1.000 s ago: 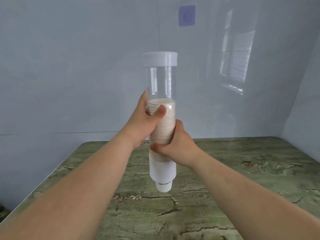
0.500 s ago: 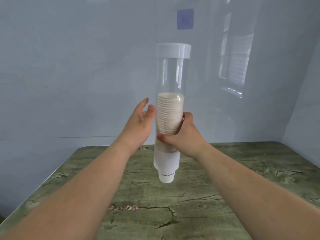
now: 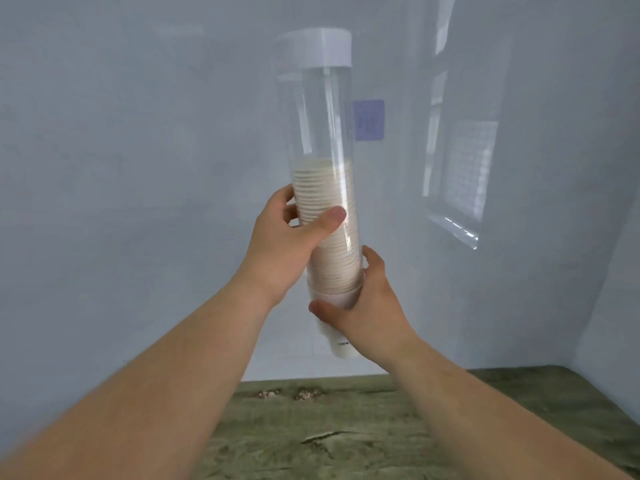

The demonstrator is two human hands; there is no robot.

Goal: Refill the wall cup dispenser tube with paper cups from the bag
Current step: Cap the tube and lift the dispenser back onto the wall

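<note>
Holding the tube (image 3: 322, 116) by the wall (image 3: 138, 133), partly full of paper cups (image 3: 325, 188), left hand (image 3: 280, 247) curled round its middle, right hand (image 3: 370, 299) gripping its bottom; likely hanging it up next, slow and straight.

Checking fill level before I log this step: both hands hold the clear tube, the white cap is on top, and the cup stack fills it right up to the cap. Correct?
Not quite. The head view shows the cup stack reaching only about halfway up the dispenser tube; the stretch below the white cap holds no cups. The left hand and right hand do both hold the tube.
</note>
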